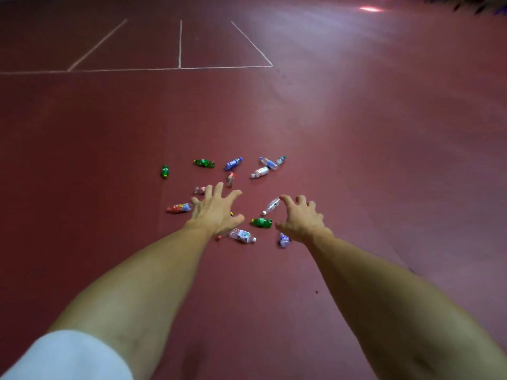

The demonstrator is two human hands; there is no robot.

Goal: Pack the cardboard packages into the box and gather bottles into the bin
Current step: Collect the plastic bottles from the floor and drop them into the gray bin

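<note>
Left hand [215, 212], right hand [300, 222] outstretched, fingers spread.

Open red floor [356, 174] surrounds the scattered bottles [204, 163] on every side, free for my left hand [216, 212] and right hand [300, 219]. Most bottles lie apart with gaps between them; the three clear bottles [267, 165] at the far right crowd together.

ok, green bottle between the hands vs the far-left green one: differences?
The near green bottle lies crosswise between left hand and right hand; the far-left green bottle lies nearly lengthwise in view. The near one has other bottles close by; the far-left one lies alone. Both are green, lie on the red floor, and neither hand grips them.
</note>
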